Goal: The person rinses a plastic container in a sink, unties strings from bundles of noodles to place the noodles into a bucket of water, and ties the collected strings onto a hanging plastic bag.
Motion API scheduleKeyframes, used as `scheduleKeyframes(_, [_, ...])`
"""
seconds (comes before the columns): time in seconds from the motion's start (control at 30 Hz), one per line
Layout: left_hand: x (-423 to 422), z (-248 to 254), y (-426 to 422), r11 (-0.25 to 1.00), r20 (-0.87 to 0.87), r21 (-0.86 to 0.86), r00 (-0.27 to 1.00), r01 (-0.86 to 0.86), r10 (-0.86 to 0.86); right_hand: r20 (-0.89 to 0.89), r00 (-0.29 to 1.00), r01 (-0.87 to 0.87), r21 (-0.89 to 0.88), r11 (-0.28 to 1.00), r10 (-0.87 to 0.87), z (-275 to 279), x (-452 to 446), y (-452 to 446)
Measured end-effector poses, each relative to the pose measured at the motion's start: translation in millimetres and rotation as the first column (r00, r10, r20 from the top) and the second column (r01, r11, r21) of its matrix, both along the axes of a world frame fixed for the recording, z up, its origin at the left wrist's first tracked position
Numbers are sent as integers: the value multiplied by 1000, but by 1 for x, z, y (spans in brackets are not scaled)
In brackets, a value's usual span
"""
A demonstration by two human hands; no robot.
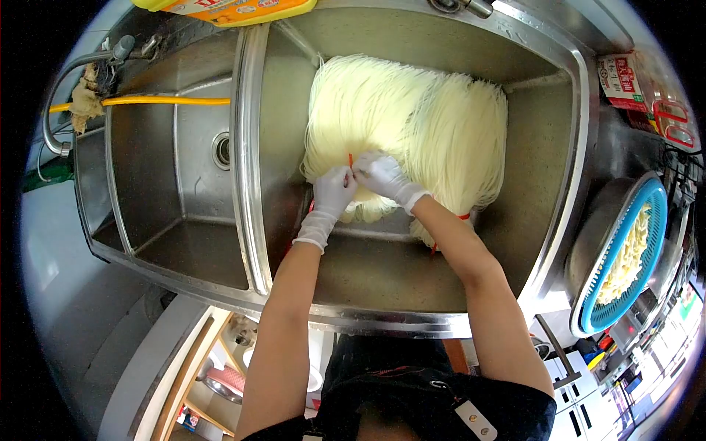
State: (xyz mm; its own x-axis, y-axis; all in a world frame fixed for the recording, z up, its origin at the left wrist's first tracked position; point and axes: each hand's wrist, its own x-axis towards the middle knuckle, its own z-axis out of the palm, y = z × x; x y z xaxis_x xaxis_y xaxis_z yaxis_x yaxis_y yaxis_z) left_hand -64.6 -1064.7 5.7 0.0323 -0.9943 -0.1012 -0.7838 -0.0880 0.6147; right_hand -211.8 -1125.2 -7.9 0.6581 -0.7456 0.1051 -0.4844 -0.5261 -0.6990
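Large bundles of pale, thin noodles (397, 110) lie in the big right basin of a steel sink (397, 290). Both of my hands wear white gloves. At the near left side of the noodles, a red tie (351, 159) shows between my fingertips. My left hand (333, 195) is closed in a pinch at its lower end. My right hand (382, 178) pinches from the other side, with its fingers bent over the noodles. The glove hides part of the tie. Another red tie (464, 217) binds the right bundle, partly behind my right forearm.
Left of the divider (251, 162) is a smaller basin with a drain (221, 151) and a yellow hose (165, 101). A blue basket (657, 220) holding pale strips sits in a metal bowl at right. A yellow-orange container (235, 10) stands at the back edge.
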Motion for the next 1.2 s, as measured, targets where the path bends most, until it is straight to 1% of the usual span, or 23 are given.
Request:
scheduleKeyframes(0.07, [0, 0, 0, 999, 0, 46, 1000, -9, 9, -34, 999, 7, -38, 999, -8, -2, 2, -1])
scheduleKeyframes(0.17, [0, 3, 3, 995, -17, 100, 1000, -19, 20, -67, 996, 65, 52, 997, -62, -4, 1, 0])
scheduleKeyframes(0.27, [0, 6, 4, 993, -9, 119, 1000, -13, 14, 23, 999, 33, 1, 999, -33, -5, -2, -4])
scheduleKeyframes(0.37, [1, 4, 3, 995, 15, 99, 1000, 11, -12, 184, 982, -38, -20, 999, 41, 1, -7, -4])
scheduleKeyframes(0.47, [2, 5, 1, 997, 45, 52, 997, 63, -65, 88, 993, -82, 56, 995, 77, 1, -6, -4])
scheduleKeyframes(0.53, [4, 8, -1, 992, 94, 5, 988, 123, -123, 25, 993, -115, 26, 993, 114, -2, -2, -8])
scheduleKeyframes(0.57, [4, 8, -2, 991, 107, 17, 985, 131, -132, -9, 991, -131, 11, 991, 131, -2, -1, -10])
scheduleKeyframes(0.63, [4, 9, -3, 988, 131, 40, 980, 149, -153, 11, 993, -116, -3, 993, 116, 0, -1, -10])
scheduleKeyframes(0.67, [4, 11, -4, 991, 87, 58, 989, 117, -122, 21, 994, -108, -9, 994, 108, -1, -1, -10])
scheduleKeyframes(0.73, [4, 16, -2, 994, 4, 100, 999, 52, -53, -18, 996, -88, 76, 993, 89, -11, 0, -7])
scheduleKeyframes(0.83, [19, -4, 4, 988, 51, 151, 998, 14, -22, -27, 999, -31, 153, 988, 36, -15, -2, -5])
scheduleKeyframes(0.93, [10, 3, 2, 991, 79, 72, 990, 110, -116, -34, 999, 2, 169, 986, 3, -7, 0, -6])
scheduleKeyframes(0.97, [8, 4, 1, 994, 81, 45, 992, 96, -99, -45, 999, 10, 167, 986, -3, -5, -1, -7])
scheduleKeyframes(1.07, [4, 9, -1, 993, 105, 86, 991, 76, -85, -27, 1000, 19, 165, 986, -15, -7, -2, -6])
scheduleKeyframes(1.17, [6, 4, -5, 986, 83, 63, 984, 154, -159, -18, 999, 33, 120, 992, -31, -14, 1, -4])
scheduleKeyframes(1.2, [6, 5, -5, 983, 97, 82, 980, 165, -173, -28, 999, 33, 112, 993, -30, -14, 0, -4])
